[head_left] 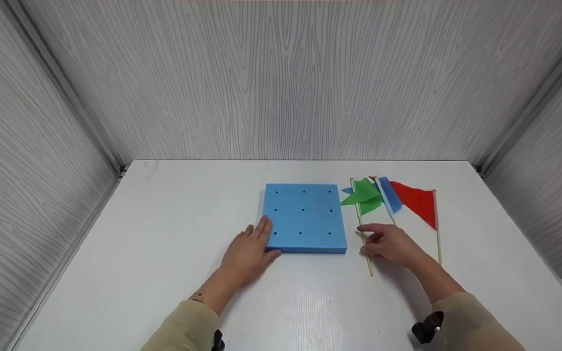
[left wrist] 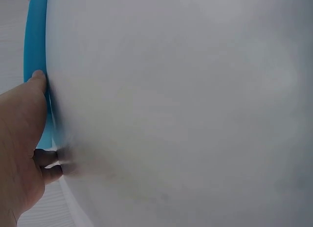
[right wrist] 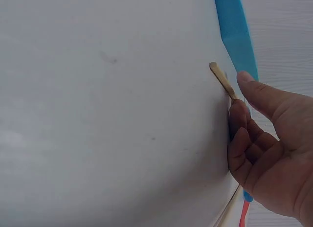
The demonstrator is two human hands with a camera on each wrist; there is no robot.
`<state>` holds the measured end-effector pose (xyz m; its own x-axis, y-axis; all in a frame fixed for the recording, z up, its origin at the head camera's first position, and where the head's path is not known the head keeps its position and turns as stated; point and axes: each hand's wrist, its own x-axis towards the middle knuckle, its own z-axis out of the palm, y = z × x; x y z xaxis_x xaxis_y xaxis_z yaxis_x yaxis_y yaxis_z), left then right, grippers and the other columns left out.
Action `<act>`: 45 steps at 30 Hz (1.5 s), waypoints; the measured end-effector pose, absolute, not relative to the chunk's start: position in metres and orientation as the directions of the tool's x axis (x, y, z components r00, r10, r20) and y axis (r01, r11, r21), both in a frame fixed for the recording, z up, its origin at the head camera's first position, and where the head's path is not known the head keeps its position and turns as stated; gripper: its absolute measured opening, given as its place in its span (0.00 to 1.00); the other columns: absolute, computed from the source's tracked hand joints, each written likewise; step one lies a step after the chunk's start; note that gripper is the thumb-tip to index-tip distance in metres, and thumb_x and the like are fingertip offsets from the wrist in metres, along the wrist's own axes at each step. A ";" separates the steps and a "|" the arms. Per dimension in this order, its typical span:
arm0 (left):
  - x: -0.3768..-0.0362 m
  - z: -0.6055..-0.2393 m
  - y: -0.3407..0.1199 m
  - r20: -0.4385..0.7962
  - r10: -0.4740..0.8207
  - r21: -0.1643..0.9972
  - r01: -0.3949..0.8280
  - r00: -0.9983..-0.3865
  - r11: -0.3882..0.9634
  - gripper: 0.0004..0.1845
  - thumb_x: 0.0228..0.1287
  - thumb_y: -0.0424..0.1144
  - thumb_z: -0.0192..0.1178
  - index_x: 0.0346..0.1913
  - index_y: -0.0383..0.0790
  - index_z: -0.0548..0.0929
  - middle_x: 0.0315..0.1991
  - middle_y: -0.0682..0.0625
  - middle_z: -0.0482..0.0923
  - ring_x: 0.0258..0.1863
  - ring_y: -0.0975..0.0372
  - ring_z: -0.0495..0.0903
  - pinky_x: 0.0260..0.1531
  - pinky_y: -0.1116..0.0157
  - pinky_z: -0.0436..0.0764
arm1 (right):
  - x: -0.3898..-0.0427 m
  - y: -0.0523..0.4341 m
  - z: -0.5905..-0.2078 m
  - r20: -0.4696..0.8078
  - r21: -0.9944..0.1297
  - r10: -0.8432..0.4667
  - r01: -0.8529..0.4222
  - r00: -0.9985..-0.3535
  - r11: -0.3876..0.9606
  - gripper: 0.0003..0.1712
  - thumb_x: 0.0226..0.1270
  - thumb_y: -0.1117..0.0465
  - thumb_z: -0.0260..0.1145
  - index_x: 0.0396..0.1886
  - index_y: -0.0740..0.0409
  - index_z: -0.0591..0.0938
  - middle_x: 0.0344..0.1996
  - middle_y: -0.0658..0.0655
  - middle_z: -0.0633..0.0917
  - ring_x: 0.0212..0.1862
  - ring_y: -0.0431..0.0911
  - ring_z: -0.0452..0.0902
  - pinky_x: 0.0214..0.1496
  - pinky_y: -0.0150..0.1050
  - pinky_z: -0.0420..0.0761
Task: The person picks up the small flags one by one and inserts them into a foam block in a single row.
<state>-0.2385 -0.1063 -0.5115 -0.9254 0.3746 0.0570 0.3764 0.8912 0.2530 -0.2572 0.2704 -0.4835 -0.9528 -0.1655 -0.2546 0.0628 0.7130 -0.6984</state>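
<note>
Hands apart, 1 at the board, 1 at the flags. Blue board (head_left: 291, 222) lies flat on the white bench (head_left: 188, 204), near the middle; 9 small holes in its top, 3 rows of 3. Left hand (head_left: 248, 251) rests at the board's near left corner: fingers over the left side, thumb along the front edge, not wrapped round it. Left wrist view shows the thumb against the blue edge.

Right hand (head_left: 391, 243) is over the thin stick (head_left: 369, 265) of the green flag (head_left: 366, 195), just right of the board. Thumb and index finger are parted, the other fingers bent; right wrist view has the thumb clear of the stick. Cannot tell how firmly the fingers touch it. Green flag lies at the far end of its stick, tip pointing at the board, overlapping the blue flag (head_left: 392, 197) beside it. Blue flag's stick runs down behind the right hand. Red flag (head_left: 417, 202) is farthest right, cloth spread leftward from its stick. A small blue tip sticks out left of the green cloth; cannot tell which flag owns it. Beige sleeves (head_left: 188, 326) on both arms. Grey wood-grain back wall (head_left: 286, 78) behind.
</note>
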 end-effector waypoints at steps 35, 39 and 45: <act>-0.237 -0.513 -0.107 0.047 0.369 0.246 0.369 -0.928 0.896 0.44 0.81 0.61 0.54 0.85 0.36 0.55 0.86 0.43 0.50 0.79 0.40 0.63 0.77 0.45 0.63 | -0.257 0.261 -0.481 -0.268 -0.651 -0.080 0.120 -0.960 0.749 0.21 0.71 0.61 0.75 0.62 0.54 0.89 0.48 0.56 0.88 0.44 0.50 0.82 0.43 0.36 0.86; -0.237 -0.513 -0.108 0.054 0.374 0.261 0.375 -0.926 0.889 0.44 0.81 0.60 0.54 0.85 0.35 0.56 0.85 0.42 0.51 0.78 0.40 0.63 0.76 0.44 0.64 | -0.256 0.260 -0.481 -0.271 -0.646 -0.069 0.129 -0.960 0.752 0.20 0.72 0.61 0.75 0.62 0.53 0.89 0.49 0.56 0.87 0.43 0.49 0.83 0.43 0.36 0.86; -0.237 -0.512 -0.108 0.072 0.385 0.268 0.390 -0.920 0.881 0.43 0.81 0.59 0.55 0.84 0.34 0.57 0.85 0.42 0.53 0.77 0.39 0.64 0.75 0.43 0.65 | -0.256 0.259 -0.481 -0.282 -0.649 -0.044 0.157 -0.959 0.744 0.19 0.73 0.62 0.73 0.62 0.53 0.89 0.50 0.57 0.87 0.44 0.49 0.84 0.43 0.36 0.87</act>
